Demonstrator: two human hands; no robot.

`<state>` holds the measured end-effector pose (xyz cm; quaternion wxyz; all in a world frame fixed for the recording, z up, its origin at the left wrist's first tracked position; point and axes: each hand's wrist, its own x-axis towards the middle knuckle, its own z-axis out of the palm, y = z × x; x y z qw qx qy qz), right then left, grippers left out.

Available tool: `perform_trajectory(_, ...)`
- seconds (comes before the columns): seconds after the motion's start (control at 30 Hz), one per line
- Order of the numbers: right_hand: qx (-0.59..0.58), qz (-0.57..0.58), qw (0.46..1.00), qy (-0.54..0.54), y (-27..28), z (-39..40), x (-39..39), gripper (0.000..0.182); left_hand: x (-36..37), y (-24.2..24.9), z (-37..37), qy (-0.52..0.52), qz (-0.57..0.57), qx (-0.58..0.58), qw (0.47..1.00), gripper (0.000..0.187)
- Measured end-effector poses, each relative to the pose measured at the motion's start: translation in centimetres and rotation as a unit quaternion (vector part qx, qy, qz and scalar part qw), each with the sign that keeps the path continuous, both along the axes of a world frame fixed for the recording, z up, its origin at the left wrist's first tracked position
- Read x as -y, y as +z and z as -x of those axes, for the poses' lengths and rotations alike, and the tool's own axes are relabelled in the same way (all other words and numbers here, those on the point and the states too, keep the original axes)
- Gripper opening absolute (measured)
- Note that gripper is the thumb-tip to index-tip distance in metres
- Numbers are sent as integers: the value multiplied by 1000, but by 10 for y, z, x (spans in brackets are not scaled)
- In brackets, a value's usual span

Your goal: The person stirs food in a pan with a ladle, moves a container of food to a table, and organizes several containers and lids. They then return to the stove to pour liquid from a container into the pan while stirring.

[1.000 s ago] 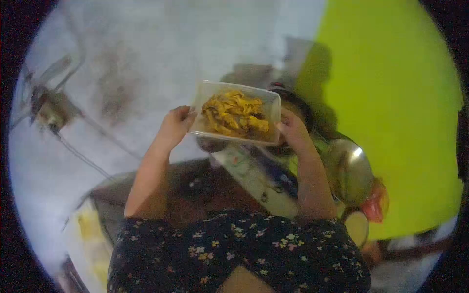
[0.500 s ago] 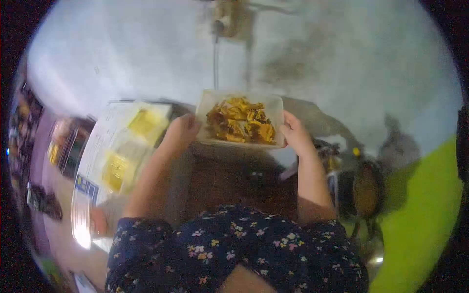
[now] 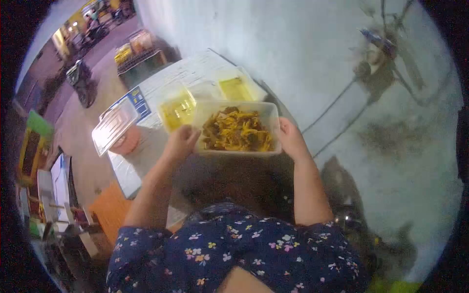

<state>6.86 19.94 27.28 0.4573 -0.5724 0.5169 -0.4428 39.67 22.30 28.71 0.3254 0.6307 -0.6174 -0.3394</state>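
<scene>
A translucent plastic container (image 3: 234,153) full of yellow-brown food pieces (image 3: 237,129) is held up in front of my chest. My left hand (image 3: 181,142) grips its left end, and my right hand (image 3: 291,138) grips the right end with the fingers partly hidden behind the wall. Just beyond it on the white table (image 3: 146,166) are two clear containers with something yellow inside, one on the left (image 3: 177,108) and one farther back (image 3: 234,89). The exact kind of food cannot be made out.
Left on the table, a clear lid (image 3: 116,124) leans over a reddish-orange tub (image 3: 126,140). A pale wall (image 3: 293,44) with cables and a socket (image 3: 364,69) borders the right. Beyond the table stand a rack (image 3: 139,56) and a parked motorbike (image 3: 80,80).
My view has swung left, bringing the table, lid and street more into sight. Both hands still hold the container, which now hangs in front of the table's near right side.
</scene>
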Motion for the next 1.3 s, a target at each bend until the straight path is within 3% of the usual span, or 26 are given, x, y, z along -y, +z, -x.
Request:
perform_trajectory(0.07, -24, 10, 999, 40, -12, 6, 21, 38, 1, -38, 0, 37, -30, -53, 997, 37)
perform_trajectory(0.17, -52, -6, 997, 61, 30, -2, 20, 38, -37, 18, 14, 114, -63, -207, 970, 38)
perform_trajectory(0.2, -41, 47, 995, 79, 46, -2, 15, 37, -35, -2, 1, 134, -18, -174, 975, 38)
perform_trajectory(0.3, -5, -107, 985, 135, 73, 5, 35, 38, -45, 32, 8, 151, -46, -226, 961, 35)
perform_trajectory(0.33, 133, -100, 977, 132, 55, 2, 42, 39, -47, 27, 10, 178, -18, -232, 956, 34)
perform_trajectory(0.43, 103, -129, 985, 54, -2, -28, 76, 36, -41, -20, -9, 211, 74, -291, 930, 34)
perform_trajectory(0.5, -49, -62, 995, 64, -35, -54, 94, 29, -39, -20, -25, 202, 87, -299, 929, 34)
perform_trajectory(0.57, -112, -35, 984, 131, -98, -68, 123, 24, -28, -49, -45, 169, 144, -333, 916, 33)
perform_trajectory(0.7, -376, 42, 918, 122, -112, -103, 133, 20, -13, -60, -71, 200, 96, -332, 917, 32)
perform_trajectory(0.73, -295, 39, 946, 129, -118, -106, 135, 16, -6, -69, -83, 182, 96, -331, 921, 32)
perform_trajectory(0.83, -257, 66, 953, 148, -104, -117, 127, 12, 2, -72, -90, 190, 96, -356, 910, 32)
perform_trajectory(0.87, -257, 18, 951, 169, -112, -117, 140, 11, 4, -71, -89, 210, 98, -335, 913, 32)
perform_trajectory(0.97, -236, 79, 953, 175, -98, -116, 147, 14, 1, -65, -92, 230, 44, -320, 918, 32)
perform_trajectory(1.03, -195, 47, 965, 166, -87, -112, 163, 20, 9, -63, -90, 239, 64, -322, 914, 32)
perform_trajectory(1.1, -86, -66, 986, 130, -81, -111, 182, 22, 14, -66, -87, 228, 106, -365, 896, 32)
perform_trajectory(1.2, 26, -66, 989, 132, -82, -100, 230, 21, 13, -58, -77, 276, 97, -318, 902, 31)
perform_trajectory(1.3, 42, -80, 993, 77, -70, -115, 280, 19, 17, -53, -61, 284, 120, -317, 897, 31)
